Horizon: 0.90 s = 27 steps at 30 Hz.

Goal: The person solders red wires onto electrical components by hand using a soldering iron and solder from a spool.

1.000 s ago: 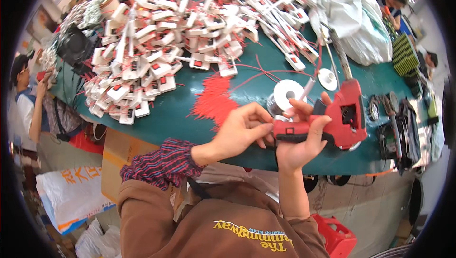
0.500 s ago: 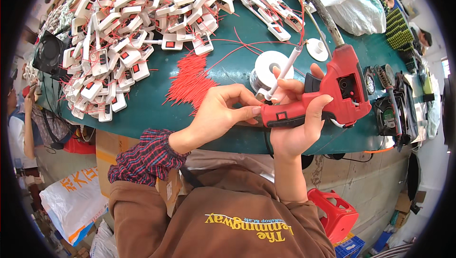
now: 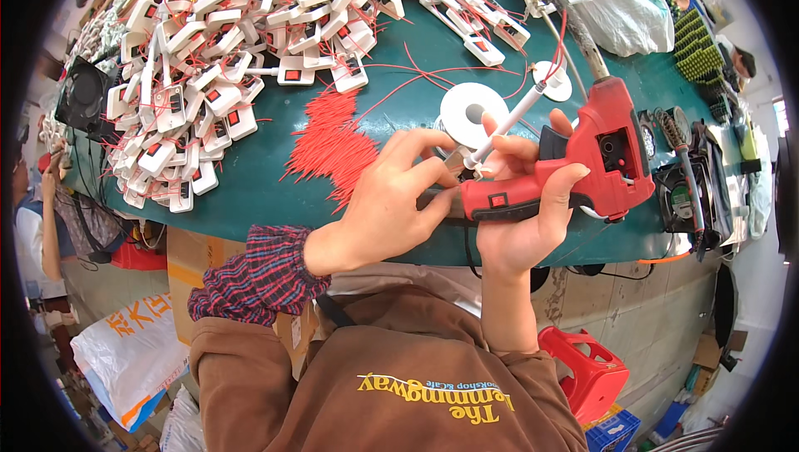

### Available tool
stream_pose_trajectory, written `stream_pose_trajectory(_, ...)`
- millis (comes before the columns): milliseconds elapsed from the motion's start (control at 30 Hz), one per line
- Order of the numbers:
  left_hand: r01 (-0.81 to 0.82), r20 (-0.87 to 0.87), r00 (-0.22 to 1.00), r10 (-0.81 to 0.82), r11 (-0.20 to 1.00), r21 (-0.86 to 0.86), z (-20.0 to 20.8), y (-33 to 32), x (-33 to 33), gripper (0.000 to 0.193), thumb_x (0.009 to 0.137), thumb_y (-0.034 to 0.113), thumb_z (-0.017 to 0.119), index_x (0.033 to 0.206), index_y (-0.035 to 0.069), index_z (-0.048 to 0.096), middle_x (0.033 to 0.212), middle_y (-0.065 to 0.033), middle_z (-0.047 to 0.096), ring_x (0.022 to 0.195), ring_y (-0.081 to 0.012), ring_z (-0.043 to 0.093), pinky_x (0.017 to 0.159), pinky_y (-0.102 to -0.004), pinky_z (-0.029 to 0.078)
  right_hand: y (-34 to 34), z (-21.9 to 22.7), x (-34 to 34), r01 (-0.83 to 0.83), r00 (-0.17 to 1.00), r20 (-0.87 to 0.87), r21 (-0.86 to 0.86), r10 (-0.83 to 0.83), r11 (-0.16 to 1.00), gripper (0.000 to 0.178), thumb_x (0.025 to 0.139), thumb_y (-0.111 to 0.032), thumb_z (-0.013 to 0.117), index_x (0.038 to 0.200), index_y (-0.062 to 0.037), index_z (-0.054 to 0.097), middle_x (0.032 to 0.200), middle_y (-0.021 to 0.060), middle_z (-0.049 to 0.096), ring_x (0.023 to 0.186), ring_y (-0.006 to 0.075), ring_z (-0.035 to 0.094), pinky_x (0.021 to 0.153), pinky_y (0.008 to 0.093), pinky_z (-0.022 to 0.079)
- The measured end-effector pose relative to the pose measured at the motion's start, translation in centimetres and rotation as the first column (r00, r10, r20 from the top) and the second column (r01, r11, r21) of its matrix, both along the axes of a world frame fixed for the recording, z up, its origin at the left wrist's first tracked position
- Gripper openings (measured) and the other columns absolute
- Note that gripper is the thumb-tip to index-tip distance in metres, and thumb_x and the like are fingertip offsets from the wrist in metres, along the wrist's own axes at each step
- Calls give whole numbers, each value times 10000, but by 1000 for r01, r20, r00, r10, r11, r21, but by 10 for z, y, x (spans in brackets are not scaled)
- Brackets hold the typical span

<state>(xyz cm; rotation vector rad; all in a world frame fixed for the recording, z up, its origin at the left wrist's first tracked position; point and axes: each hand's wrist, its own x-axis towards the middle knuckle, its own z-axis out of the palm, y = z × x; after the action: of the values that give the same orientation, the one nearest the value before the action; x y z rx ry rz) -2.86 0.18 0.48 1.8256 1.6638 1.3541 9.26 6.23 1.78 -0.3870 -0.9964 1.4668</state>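
My right hand is wrapped round the grip of a red soldering gun, its thumb lying along the side. The gun's long worn metal barrel points away from me. Between the same hand's fingers a thin white tube slants up, red wires coming out of its top. My left hand is closed, fingers bent, at the tube's lower end beside the gun's butt; what its fingertips pinch is mostly hidden. Just beyond the hands a white spool stands on the green table. A heap of red wires lies beside my left hand.
White switch housings with red switches and wires are piled at the left. More long white pieces lie at the far side. A white sack and a black fan are to the right; a red stool stands below.
My left hand's fingers have lifted and spread a little round the tube's lower end. The tube has tilted further right, and the gun has shifted slightly.
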Motion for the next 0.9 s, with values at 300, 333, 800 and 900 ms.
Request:
stream_pose_trajectory(300, 68, -253, 967, -11, 973, 219, -3, 0, -1, 159, 658, -46, 647, 799, -13, 581, 930, -99, 585, 863, -272, 603, 669, -338, 514, 1, -7, 4, -168, 966, -206, -50, 155, 984, 553, 967, -406, 401, 1307, 7, 261, 910, 231, 633, 702, 224, 619, 993, 545, 361)
stream_pose_trajectory(333, 73, -256, 966, -20, 978, 196, -3, 0, -2, 171, 653, -45, 647, 809, -14, 585, 926, -100, 583, 863, -269, 604, 663, -334, 516, 2, -8, 4, -167, 966, -209, -46, 154, 985, 553, 967, -406, 401, 1307, 7, 261, 910, 231, 633, 702, 224, 619, 993, 545, 361)
stream_pose_trajectory(800, 105, -403, 915, -28, 980, 170, -5, 11, -2, 198, 655, -47, 667, 828, 7, 589, 970, -98, 540, 749, -231, 587, 566, -312, 497, 1, 3, 30, 68, 998, -18, 11, -68, 998, 604, 955, -503, 340, 1290, 0, 327, 860, 160, 657, 604, 146, 554, 1048, 542, 303)
stream_pose_trajectory(900, 91, -401, 916, -26, 985, 144, -5, 10, -1, 190, 659, -38, 673, 820, 17, 587, 969, -95, 538, 712, -218, 593, 541, -301, 492, -8, 0, 46, 88, 996, 12, 13, -88, 996, 597, 957, -494, 341, 1293, -1, 325, 844, 147, 652, 602, 143, 556, 1021, 562, 332)
